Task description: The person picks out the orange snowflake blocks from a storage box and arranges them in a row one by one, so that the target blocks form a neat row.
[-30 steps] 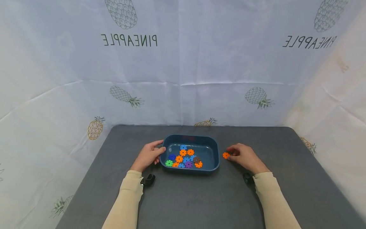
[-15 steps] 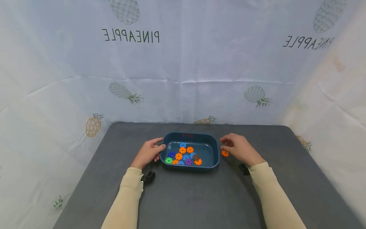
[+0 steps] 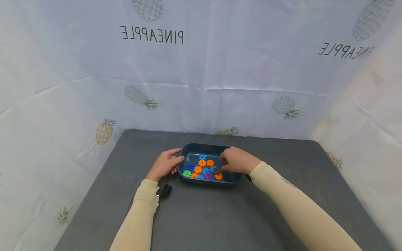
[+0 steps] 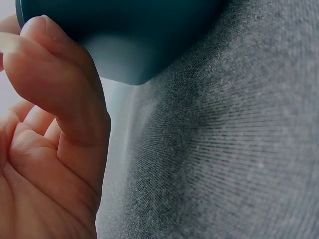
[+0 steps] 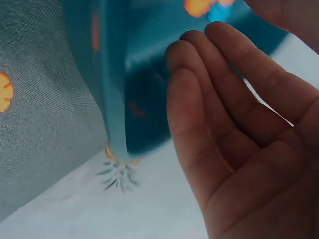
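Note:
A dark blue plastic tray (image 3: 196,150) on the table holds several notched plastic discs in orange, blue, green and purple. My left hand (image 3: 164,165) grips its left end, thumb at the rim and fingers along the outside wall. Over the tray's right half is my right hand (image 3: 237,160), fingers loosely bent and thumb tip close beside a brown disc (image 3: 216,171). In the right wrist view, nothing shows between its fingers (image 5: 187,104) and thumb. A lone orange disc (image 5: 4,92) lies on the table outside the tray; in the head view the right arm hides it.
The grey table (image 3: 204,216) reaches back to a pale curtain (image 3: 251,111) printed with pineapples, which also rises at both sides. A black wrist strap (image 3: 164,190) sits on the left wrist.
My right hand let go of the orange disc on the table right of the tray, then moved left over the tray. My left hand stays at the tray's left end.

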Tool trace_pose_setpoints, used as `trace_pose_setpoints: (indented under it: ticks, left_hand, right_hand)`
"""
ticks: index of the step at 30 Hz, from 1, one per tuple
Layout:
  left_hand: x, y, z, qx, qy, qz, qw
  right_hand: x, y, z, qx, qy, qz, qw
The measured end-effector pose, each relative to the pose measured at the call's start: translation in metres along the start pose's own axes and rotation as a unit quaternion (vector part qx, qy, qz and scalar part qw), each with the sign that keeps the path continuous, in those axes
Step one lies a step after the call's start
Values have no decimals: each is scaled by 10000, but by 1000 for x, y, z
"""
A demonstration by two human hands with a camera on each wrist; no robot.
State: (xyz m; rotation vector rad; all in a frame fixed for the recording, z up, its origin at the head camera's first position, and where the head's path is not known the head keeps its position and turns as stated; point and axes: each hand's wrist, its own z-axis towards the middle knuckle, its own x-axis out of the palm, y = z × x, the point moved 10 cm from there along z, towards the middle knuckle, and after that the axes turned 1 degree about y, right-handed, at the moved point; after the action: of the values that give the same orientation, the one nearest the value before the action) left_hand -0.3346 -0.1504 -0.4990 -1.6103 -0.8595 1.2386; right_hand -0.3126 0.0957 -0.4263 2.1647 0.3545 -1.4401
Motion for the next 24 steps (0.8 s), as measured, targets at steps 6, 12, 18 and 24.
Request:
trace_pose_setpoints:
  ticks: [6, 12, 18, 24]
  left_hand:
    - [2, 1, 3, 69, 55, -13, 10000]
    - [1, 0, 2, 75, 31, -25, 10000]
    - [0, 0, 1, -6, -22, 20, 10000]
    - [1, -2, 3, 7, -10, 22, 10000]
  right_hand:
    - [22, 8, 10, 116, 479, -440, 9978]
    - [28, 14, 24, 118, 584, -759, 9953]
    - [31, 17, 33, 344, 548, -1049, 9924]
    - [32, 18, 36, 462, 557, -1127, 9910]
